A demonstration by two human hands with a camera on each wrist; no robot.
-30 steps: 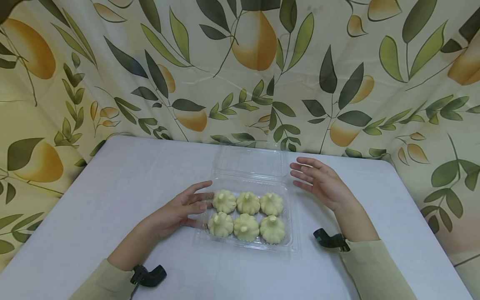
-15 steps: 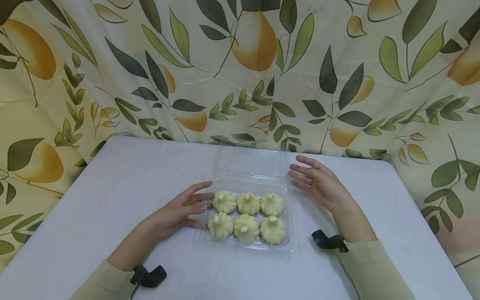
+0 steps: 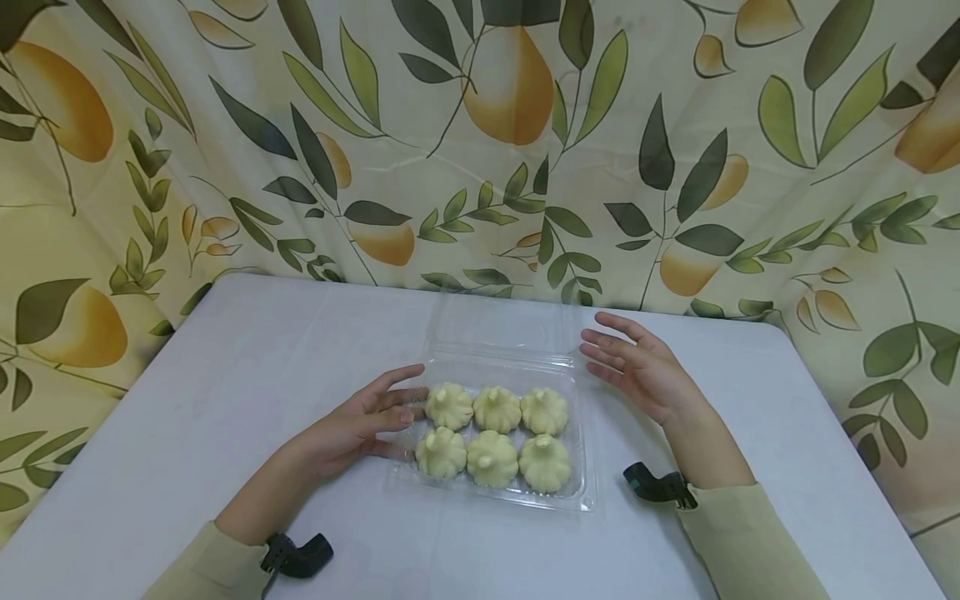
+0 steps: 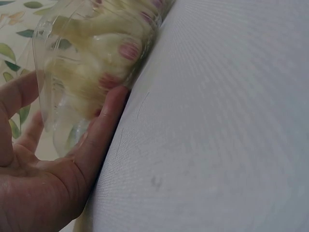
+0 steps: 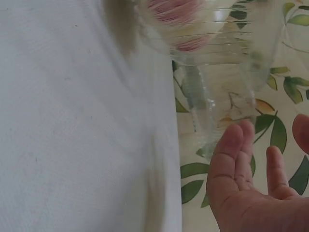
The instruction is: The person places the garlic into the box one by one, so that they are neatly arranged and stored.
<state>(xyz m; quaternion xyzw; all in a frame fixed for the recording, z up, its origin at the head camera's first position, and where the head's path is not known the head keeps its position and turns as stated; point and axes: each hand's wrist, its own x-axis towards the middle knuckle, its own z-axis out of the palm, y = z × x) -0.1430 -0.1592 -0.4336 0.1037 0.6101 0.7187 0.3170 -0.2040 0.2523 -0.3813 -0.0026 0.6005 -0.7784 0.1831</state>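
A clear plastic clamshell box (image 3: 583, 433) lies on the table, its lid (image 3: 506, 325) folded back. Inside sit two rows of pale yellow-green, ridged pieces (image 3: 497, 407), shaped like garlic bulbs with short stems. Pinkish patches show low on these pieces (image 4: 129, 50) in the left wrist view. My left hand (image 3: 360, 425) rests at the left side of the box, its extended fingertips against the clear wall. To the right of the lid, my right hand (image 3: 648, 371) hovers with fingers spread, holding nothing. In the right wrist view its fingertips overlap the lid; contact is unclear.
A white cloth covers the table (image 3: 262, 350). Behind it hangs a curtain (image 3: 480, 208) printed with leaves and fruit. Black cameras are strapped at the left cuff (image 3: 300, 557) and the right cuff (image 3: 658, 483).
My right hand shifts slightly left, then slightly back right. The lid's reflections look fainter and the front right corner of the box sits slightly lower in view. My left hand stays put.
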